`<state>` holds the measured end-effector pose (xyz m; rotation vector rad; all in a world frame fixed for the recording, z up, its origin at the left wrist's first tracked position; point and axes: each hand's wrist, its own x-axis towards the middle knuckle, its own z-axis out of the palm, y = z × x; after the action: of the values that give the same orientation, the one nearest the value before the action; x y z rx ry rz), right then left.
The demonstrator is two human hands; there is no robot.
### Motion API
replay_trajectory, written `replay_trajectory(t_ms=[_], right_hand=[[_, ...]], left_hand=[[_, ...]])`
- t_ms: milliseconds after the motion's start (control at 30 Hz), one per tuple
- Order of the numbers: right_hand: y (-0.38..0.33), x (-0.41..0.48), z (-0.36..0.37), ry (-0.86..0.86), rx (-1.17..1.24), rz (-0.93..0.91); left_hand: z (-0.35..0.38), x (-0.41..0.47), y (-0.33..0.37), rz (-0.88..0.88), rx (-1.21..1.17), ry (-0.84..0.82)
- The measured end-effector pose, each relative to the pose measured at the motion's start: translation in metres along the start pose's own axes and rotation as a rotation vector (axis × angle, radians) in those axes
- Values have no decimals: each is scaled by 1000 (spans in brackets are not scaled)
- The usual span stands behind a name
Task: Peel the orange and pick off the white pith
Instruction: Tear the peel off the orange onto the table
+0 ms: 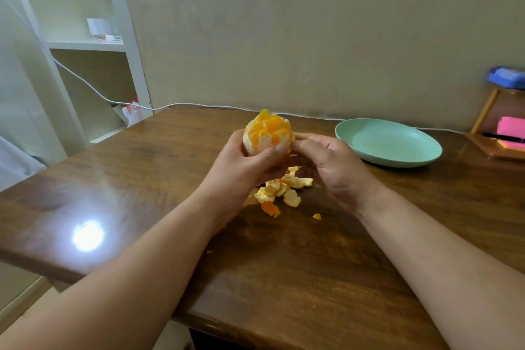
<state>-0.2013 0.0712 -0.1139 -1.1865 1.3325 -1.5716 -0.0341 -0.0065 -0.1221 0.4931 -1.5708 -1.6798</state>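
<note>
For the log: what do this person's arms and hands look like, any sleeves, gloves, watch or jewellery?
Both are bare. The left forearm and right forearm show no sleeve up to the picture's edge. The left hand and right hand wear no gloves, and no watch, bracelet or ring shows on the parts in view.

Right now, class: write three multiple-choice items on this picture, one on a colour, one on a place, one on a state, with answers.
1. The plate is: A green, B red, C white.
2. The peel pieces lie: A on the plate, B on the table beneath the left hand and right hand, C in a bowl.
3. The orange is: A unpeeled, B mostly peeled, C cut in halves.
Answers: 1 A, it is pale green; 2 B, the scraps heap on the table; 3 B, flesh and pith show bare.
</note>
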Motion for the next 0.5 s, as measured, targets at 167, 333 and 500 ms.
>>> replay_trajectory(t_ms=[167,333,500], right_hand=[[-4,-3,-7,-82,-159,72],[-1,-3,-8,-111,-158,37],[1,0,-6,-90,-114,65]], left_hand=[[-6,-1,-4,104,314,31],[-7,-2,-10,201,461,36],[-6,-3,-10,177,442,30]])
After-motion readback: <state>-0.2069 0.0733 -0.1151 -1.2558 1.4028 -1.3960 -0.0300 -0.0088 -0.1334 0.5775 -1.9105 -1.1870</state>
